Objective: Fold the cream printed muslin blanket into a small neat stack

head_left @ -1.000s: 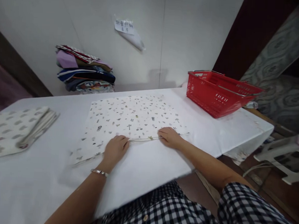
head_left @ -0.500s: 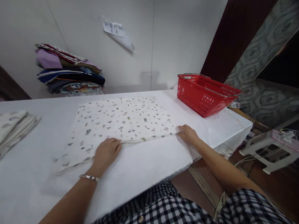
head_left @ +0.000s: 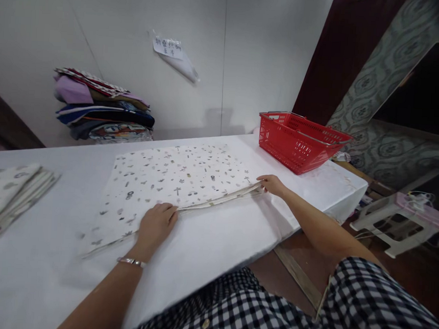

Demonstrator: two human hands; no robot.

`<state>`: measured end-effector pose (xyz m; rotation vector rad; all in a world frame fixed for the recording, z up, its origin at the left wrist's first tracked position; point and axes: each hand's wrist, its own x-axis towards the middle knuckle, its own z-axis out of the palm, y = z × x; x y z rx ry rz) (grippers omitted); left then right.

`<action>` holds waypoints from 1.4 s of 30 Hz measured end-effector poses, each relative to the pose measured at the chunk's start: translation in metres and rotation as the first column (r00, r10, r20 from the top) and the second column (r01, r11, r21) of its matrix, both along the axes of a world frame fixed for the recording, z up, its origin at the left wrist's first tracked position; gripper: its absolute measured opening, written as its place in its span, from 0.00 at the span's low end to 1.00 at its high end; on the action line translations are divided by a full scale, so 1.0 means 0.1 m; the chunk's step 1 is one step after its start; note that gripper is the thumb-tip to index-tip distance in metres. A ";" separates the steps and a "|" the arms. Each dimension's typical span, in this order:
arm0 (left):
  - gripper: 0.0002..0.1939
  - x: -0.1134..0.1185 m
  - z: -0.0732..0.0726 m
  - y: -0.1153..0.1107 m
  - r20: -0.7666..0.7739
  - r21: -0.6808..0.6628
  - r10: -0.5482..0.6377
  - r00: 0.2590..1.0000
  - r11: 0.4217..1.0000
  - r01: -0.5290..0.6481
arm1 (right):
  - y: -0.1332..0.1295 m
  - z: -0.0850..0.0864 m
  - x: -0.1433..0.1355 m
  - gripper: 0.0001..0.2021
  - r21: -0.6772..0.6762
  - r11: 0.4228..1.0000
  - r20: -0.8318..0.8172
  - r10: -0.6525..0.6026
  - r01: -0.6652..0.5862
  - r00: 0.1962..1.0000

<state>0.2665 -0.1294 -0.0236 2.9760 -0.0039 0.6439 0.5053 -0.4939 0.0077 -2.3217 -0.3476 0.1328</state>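
A white cloth (head_left: 167, 179) printed with small palm trees and other motifs lies folded in layers on the white-covered table. My left hand (head_left: 158, 222), with a silvery bracelet at the wrist, is closed over its near edge, left of the middle; the fingertips are partly hidden. My right hand (head_left: 273, 184) pinches the layered edge at the near right corner, which is lifted slightly off the table. Between my hands the loose layers show along the edge. Left of this, apart from my hands, is another folded patterned cloth (head_left: 10, 193).
A red plastic basket (head_left: 301, 144) stands at the table's back right. Folded fabrics (head_left: 104, 107) are piled behind the table at the left. A paper sign (head_left: 168, 49) hangs on the wall. A stool with a pink top (head_left: 419, 209) stands on the floor at right.
My right hand has raised the cloth's near right corner a little and moved slightly left, so the layers part more. My left hand has stayed in place. The view has shifted slightly.
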 end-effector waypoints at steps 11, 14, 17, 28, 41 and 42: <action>0.20 0.00 -0.05 0.03 -0.044 0.102 -0.020 0.999 0.994 0.024 | 0.06 -0.06 -0.06 0.09 0.166 0.970 -0.256 -0.129 0.175 0.958; 0.21 0.01 -0.08 0.03 -0.048 0.113 -0.018 0.999 0.993 0.024 | 0.00 -0.09 -0.13 0.05 0.156 0.971 -0.324 -0.122 0.181 0.938; 0.20 0.01 -0.08 0.03 -0.041 0.118 -0.009 0.999 0.993 0.014 | 0.03 -0.03 -0.12 0.03 0.168 0.968 -0.336 -0.119 0.184 0.934; 0.20 -0.03 -0.03 0.00 -0.076 0.121 0.034 0.997 0.992 -0.024 | 0.07 -0.01 -0.11 0.18 0.082 0.971 -0.360 -0.182 0.226 0.915; 0.21 -0.03 -0.01 0.00 -0.095 0.083 0.042 0.995 0.996 -0.034 | 0.14 0.02 -0.12 0.06 -0.092 0.971 -0.271 -0.236 0.218 0.933; 0.21 -0.02 -0.01 0.00 -0.104 0.083 0.046 0.994 0.996 -0.037 | 0.14 0.02 -0.12 0.07 -0.123 0.970 -0.280 -0.235 0.208 0.931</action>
